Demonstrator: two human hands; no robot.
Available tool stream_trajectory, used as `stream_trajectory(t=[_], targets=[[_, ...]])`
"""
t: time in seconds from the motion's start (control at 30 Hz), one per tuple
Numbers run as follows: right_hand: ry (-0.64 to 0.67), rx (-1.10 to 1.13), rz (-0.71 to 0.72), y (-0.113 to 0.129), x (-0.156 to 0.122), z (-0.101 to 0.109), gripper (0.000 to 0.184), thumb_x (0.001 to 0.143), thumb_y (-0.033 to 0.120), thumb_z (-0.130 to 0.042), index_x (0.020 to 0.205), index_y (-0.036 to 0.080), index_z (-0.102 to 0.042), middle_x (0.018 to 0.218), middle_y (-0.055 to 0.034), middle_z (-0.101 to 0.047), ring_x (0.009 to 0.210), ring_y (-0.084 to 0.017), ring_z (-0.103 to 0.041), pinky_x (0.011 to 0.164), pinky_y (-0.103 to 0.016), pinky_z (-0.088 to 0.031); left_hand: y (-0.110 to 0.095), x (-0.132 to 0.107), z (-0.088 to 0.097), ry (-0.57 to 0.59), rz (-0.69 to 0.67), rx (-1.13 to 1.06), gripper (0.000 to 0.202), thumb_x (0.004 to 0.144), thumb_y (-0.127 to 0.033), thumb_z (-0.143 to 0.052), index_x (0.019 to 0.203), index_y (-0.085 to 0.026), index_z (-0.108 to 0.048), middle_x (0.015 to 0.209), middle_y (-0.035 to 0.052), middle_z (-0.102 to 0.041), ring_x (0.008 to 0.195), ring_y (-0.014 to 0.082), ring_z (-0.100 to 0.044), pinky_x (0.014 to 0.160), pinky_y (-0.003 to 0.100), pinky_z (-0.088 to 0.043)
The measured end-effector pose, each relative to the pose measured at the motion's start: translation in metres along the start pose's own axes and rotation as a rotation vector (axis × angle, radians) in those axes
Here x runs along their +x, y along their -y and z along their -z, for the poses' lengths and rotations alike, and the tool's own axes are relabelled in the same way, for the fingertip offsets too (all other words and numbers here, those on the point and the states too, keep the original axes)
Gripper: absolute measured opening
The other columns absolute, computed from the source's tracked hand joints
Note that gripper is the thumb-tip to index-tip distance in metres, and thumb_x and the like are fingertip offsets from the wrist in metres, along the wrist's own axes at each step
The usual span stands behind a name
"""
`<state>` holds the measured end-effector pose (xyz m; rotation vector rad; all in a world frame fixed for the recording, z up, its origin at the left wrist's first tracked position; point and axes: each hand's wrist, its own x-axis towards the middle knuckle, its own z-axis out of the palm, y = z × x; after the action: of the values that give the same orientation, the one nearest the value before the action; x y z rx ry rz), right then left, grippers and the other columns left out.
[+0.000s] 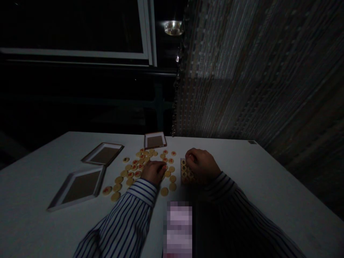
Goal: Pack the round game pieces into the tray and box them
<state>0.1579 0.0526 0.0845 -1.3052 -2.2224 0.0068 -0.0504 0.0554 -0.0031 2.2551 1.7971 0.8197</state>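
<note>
Round wooden Chinese chess pieces (135,162), some with red characters and others showing plain faces, lie scattered across the white table. Among them is my left hand (152,172), its fingers closed at a red-marked piece (165,167). To the right, my right hand (203,165) is curled with thumb and fingers together above a small box (181,182). What it pinches is mostly hidden; a small pale, reddish spot shows between the fingers. Inside the box, pieces with dark characters (184,168) sit in rows, partly covered by that hand.
Two shallow open trays (100,182) (120,146) stand on the left of the white table (258,186), and another tray (163,145) at the back. A bead-like string curtain (228,71) hangs behind on the right. A blurred patch (177,229) covers the near edge.
</note>
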Motion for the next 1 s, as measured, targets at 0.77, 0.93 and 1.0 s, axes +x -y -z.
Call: stream_trajectory(t=[0.77, 0.93, 1.0], targets=[[-0.004, -0.023, 0.001, 0.002, -0.001, 0.001, 0.012, 0.076, 0.022, -0.047, 0.078, 0.020, -0.058, 0.066, 0.0011, -0.061, 0.063, -0.013, -0.054, 0.061, -0.024, -0.031, -0.009, 0.001, 0.011, -0.077, 0.029, -0.004, 0.025, 0.077, -0.030, -0.048, 0.094, -0.019, -0.063, 0.089, 0.0056, -0.068, 0.085, 0.0211, -0.059, 0.082, 0.037, -0.042], [0.003, -0.025, 0.007, 0.002, -0.001, 0.001, 0.013, 0.077, 0.023, -0.046, 0.079, 0.019, -0.058, 0.066, 0.0004, -0.061, 0.062, -0.013, -0.054, 0.061, -0.024, -0.031, -0.010, -0.001, 0.012, -0.120, 0.031, -0.061, 0.026, 0.078, -0.030, -0.047, 0.095, -0.019, -0.062, 0.094, 0.0049, -0.067, 0.089, 0.0201, -0.058, 0.085, 0.038, -0.041], [0.008, -0.027, 0.007, 0.003, -0.002, 0.002, 0.013, 0.077, 0.024, -0.046, 0.079, 0.019, -0.058, 0.066, 0.0004, -0.061, 0.062, -0.013, -0.054, 0.061, -0.024, -0.031, -0.011, -0.001, 0.011, -0.138, 0.027, -0.074, 0.026, 0.078, -0.030, -0.046, 0.095, -0.018, -0.061, 0.094, 0.0058, -0.066, 0.090, 0.0202, -0.058, 0.086, 0.038, -0.041]])
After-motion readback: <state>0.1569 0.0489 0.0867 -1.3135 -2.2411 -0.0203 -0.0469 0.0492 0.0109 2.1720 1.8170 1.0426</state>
